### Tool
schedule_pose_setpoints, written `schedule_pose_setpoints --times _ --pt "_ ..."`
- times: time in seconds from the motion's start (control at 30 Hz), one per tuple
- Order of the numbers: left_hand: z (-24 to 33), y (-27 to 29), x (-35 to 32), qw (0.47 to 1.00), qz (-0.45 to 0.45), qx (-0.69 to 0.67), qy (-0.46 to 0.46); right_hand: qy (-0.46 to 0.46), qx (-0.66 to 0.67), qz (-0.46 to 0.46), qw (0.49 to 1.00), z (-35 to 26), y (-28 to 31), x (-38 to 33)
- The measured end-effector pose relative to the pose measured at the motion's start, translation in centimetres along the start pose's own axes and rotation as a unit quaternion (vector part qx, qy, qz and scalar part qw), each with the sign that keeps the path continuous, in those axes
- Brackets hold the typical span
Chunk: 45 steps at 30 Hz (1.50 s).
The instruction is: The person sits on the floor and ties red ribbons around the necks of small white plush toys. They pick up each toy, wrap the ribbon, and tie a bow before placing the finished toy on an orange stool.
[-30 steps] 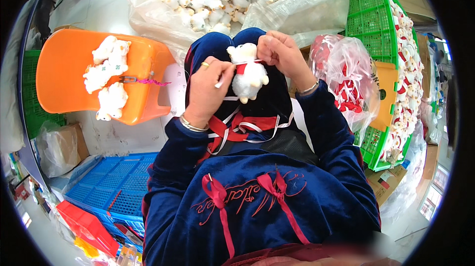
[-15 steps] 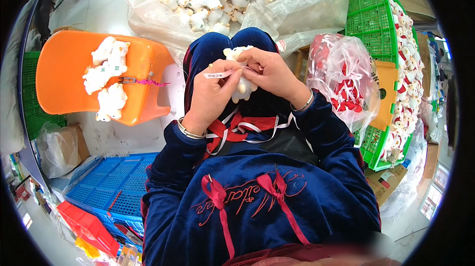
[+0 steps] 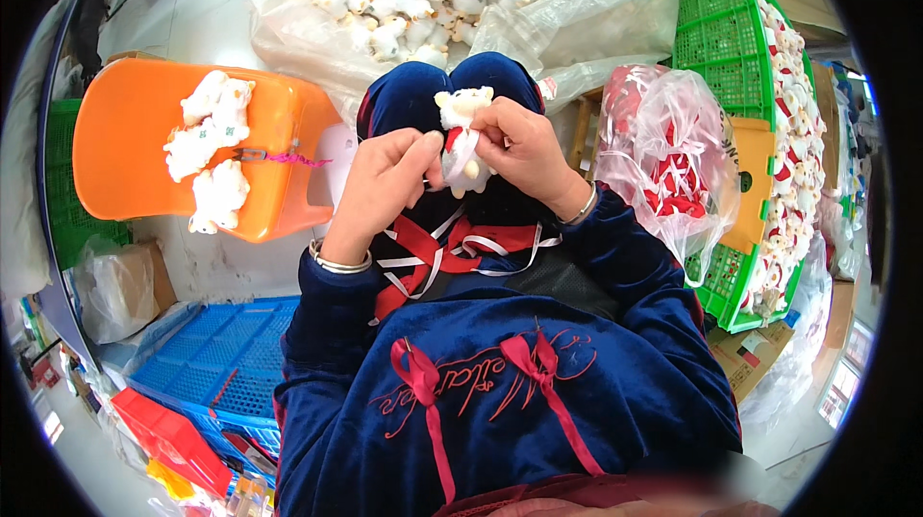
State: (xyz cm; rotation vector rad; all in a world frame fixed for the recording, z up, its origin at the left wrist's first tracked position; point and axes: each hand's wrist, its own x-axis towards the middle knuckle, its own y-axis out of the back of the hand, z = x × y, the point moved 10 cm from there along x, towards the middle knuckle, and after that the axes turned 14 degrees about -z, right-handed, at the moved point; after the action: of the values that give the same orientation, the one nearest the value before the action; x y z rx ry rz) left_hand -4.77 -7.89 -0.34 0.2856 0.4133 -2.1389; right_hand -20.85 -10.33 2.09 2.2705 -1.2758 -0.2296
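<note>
Both hands hold one white plush toy [image 3: 461, 132] above the lap. Since a second ago, left hand [image 3: 380, 185] fingers have pinched the red-and-white ribbon [image 3: 460, 150] at its neck; right hand [image 3: 527, 153] grips the body, so tying is underway.

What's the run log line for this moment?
left hand: on ribbon | right hand: holds toy | lap: loose ribbons

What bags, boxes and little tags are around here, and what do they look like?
Big clear plastic bag: top, full of small white plush toys.
Clear bag: right of the hands, holding red and white ribbons.
Brown cardboard box: lower right, under the green crate.
Small green tags: on white toys atop the orange stool.
</note>
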Motion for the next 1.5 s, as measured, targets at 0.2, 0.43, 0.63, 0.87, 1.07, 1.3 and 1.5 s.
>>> schedule_pose_setpoints --times 0.2,0.43,0.63,0.87,1.07,1.3,1.5 --pt "-1.8 -0.6 2.5 0.998 0.027 -0.062 -0.003 0.009 0.007 0.024 1.000 0.2 0.1 -0.1" --pt "-1.0 -1.9 3.1 0.998 -0.029 -0.057 0.021 -0.038 0.065 0.034 0.997 1.7 -0.1 -0.5" --pt "-0.4 -2.3 3.3 0.999 -0.017 0.007 -0.051 -0.053 0.109 0.042 0.992 3.0 -0.4 -0.9" --pt "-0.6 -1.9 3.5 0.994 0.040 0.058 -0.085 -0.045 0.149 0.023 0.988 3.1 0.0 -0.8" --pt "0.4 -2.0 3.5 0.985 0.061 0.122 -0.108 -0.106 0.233 -0.054 0.965 3.2 -0.2 -0.1" --pt "-0.1 -1.8 3.6 0.975 0.067 0.143 -0.155 -0.111 0.194 -0.141 0.965 2.7 0.0 1.1" --pt "-1.1 -1.1 3.6 0.987 0.101 0.065 -0.109 -0.117 0.178 -0.122 0.969 3.4 0.2 0.8"
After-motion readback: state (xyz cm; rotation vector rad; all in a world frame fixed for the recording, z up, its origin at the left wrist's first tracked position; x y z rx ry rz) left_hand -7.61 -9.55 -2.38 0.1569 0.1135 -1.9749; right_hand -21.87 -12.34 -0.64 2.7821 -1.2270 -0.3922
